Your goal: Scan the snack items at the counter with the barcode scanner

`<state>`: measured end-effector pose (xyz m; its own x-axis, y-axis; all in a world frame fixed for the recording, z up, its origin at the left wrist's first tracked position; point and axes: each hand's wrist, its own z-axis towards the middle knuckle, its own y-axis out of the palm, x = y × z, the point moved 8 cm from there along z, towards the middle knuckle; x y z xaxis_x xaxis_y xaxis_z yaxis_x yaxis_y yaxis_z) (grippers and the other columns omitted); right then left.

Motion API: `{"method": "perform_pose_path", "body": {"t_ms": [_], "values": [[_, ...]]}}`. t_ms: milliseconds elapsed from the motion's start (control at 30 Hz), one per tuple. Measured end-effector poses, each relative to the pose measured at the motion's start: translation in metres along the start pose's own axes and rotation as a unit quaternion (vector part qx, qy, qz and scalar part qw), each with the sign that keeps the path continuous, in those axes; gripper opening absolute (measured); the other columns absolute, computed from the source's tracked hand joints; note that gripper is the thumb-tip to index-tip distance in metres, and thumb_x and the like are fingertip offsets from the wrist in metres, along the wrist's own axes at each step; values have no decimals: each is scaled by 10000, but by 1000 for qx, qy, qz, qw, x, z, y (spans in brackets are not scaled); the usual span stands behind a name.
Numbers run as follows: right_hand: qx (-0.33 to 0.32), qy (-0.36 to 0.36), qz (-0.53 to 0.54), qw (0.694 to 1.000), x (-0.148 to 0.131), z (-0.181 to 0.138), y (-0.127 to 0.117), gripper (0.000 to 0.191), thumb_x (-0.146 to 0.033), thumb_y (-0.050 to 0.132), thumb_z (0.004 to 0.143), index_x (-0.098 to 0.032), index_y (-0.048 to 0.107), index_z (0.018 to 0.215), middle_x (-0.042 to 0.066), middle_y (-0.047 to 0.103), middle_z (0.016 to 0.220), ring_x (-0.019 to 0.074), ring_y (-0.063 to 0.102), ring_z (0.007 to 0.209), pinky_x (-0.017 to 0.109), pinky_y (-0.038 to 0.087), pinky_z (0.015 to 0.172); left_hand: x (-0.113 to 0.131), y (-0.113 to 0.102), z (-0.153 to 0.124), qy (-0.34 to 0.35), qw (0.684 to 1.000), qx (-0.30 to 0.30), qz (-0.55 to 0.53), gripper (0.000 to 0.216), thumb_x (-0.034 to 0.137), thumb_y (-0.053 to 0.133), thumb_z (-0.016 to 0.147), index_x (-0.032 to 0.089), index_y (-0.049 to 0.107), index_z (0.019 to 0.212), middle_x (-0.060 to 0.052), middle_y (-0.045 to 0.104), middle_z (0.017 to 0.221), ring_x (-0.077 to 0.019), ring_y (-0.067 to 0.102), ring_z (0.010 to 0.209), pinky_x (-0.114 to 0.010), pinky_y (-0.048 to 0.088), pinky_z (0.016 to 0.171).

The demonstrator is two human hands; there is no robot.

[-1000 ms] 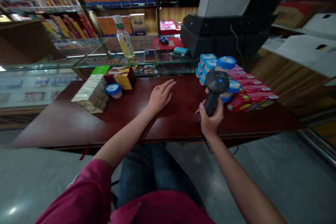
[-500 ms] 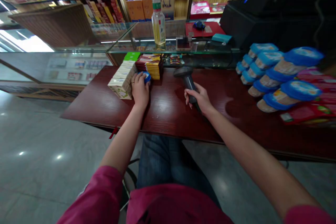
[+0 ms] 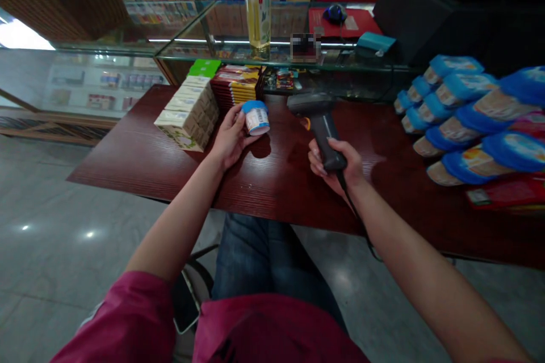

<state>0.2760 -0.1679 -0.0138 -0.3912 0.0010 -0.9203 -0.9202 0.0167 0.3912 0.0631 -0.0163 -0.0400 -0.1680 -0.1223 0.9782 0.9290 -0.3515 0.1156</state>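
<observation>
My left hand [image 3: 232, 137] grips a small blue-lidded cup [image 3: 255, 117], lifted a little above the dark red table [image 3: 128, 153] and tilted so its label faces right. My right hand [image 3: 336, 165] is closed round the handle of a black barcode scanner [image 3: 317, 116], whose head points left toward the cup. The scanner's cable runs back along my right forearm. Just left of the cup stand a row of pale boxes [image 3: 187, 116] and a stack of red and yellow packs [image 3: 236, 86].
Several more blue-lidded cups [image 3: 451, 105] lie stacked at the right over red packages [image 3: 506, 193]. Behind the table a glass counter [image 3: 276, 51] carries a bottle [image 3: 258, 8], a teal box [image 3: 374, 43] and a black register [image 3: 447, 5]. Shelves of goods line the back.
My left hand went from flat on the table to the cup by the boxes and lifted it. My right hand brought the scanner left and aimed it at the cup.
</observation>
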Motion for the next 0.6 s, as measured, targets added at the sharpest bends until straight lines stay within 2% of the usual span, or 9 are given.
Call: {"method": "perform_pose_path", "body": {"t_ms": [200,433,600], "values": [[-50,23,-2,998,13,-4,12,317,-499,755,835,-208,630,823,-13,553,664,113,436,465,242,288,370,-1,-3,4,27,999,3,24,411,591,669,1015,363,629,1355,-44,714,1408,-266,716,1274,-413,693,947],[-32,15,-30,999,13,-3,13,312,-481,761,822,-201,628,786,-30,556,596,100,463,413,228,305,348,2,2,3,39,999,12,15,417,555,718,986,327,645,1327,-51,705,1399,-270,713,1257,-381,683,932],[-31,12,-29,999,13,-3,12,315,-486,788,806,-209,638,814,-35,568,642,97,464,427,227,323,338,7,6,1,42,999,16,15,361,529,722,988,307,668,1269,-50,705,1371,-263,700,1278,-379,672,958]]}}
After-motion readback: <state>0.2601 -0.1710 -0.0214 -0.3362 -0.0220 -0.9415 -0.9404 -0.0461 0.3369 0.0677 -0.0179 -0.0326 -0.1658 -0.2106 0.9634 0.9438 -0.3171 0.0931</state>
